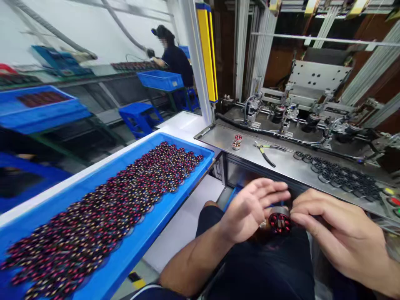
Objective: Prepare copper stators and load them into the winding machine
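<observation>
Holding a motor part (280,221) right of the blue tray (150,233), had the right hand (340,233) clamping its rim between fingers, the left hand (245,212) with fingers apart. Had many similar pieces (109,200) lying in the tray; could not tell finished from unfinished. Found open bench (218,134) around the pliers (266,156), right of the tray.

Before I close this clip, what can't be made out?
All in the head view:
Brassy bit by the left hand: too blurred to identify.
Red-and-black motor part: far side turned away; the right hand hides some rim.
Blue tray: near end cut off by the left and bottom edges.
Co-worker's hand: too small and blurred to show any hold.
</observation>
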A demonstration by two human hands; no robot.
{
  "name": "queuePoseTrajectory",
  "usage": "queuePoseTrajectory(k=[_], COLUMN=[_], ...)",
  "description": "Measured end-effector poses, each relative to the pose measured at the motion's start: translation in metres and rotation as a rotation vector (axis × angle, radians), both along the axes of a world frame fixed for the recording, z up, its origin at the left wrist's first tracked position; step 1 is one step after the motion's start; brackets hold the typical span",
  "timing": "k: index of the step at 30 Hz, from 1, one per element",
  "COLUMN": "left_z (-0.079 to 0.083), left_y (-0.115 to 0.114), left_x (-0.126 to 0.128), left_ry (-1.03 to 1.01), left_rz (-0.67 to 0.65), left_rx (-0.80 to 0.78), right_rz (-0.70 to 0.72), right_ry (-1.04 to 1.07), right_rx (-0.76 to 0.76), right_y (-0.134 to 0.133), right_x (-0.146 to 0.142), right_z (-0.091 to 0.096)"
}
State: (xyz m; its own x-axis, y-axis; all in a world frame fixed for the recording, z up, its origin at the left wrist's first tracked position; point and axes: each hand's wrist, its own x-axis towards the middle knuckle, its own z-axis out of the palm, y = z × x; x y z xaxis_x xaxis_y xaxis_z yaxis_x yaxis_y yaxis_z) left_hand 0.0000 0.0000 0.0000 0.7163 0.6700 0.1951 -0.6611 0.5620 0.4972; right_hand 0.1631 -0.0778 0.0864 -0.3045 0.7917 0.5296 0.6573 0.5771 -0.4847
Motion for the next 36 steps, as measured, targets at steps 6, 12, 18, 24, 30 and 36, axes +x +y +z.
queuePoseTrajectory(k=[6,12,18,24,30,36], left_z=[-0.024,-0.012,-0.012,-0.015,-0.019,-0.02], left_y=[-0.006,-0.014,-0.019,-0.011,0.0,0.002], left_x=[0.007,0.004,0.01,0.009,0.014,0.014], left_ry=[0.048,0.162,0.192,0.163,0.063,0.065], left_rz=[-0.543,0.109,0.482,0.38,0.292,0.313], left_rx=[0.209,0.274,0.447,0.358,0.282,0.39], right_rz=[0.045,-0.119,-0.163,-0.285,-0.224,-0.035], right_ry=[0.011,0.055,0.14,0.407,0.92,1.226], right_rx=[-0.016,-0.025,-0.002,-0.057,-0.51,-0.741], right_y=[0.0,-0.004,-0.003,-0.009,-0.012,-0.006], right_x=[0.004,0.007,0.003,-0.011,-0.026,-0.025], right_z=[-0.001,-0.008,-0.013,-0.025,-0.059,-0.072])
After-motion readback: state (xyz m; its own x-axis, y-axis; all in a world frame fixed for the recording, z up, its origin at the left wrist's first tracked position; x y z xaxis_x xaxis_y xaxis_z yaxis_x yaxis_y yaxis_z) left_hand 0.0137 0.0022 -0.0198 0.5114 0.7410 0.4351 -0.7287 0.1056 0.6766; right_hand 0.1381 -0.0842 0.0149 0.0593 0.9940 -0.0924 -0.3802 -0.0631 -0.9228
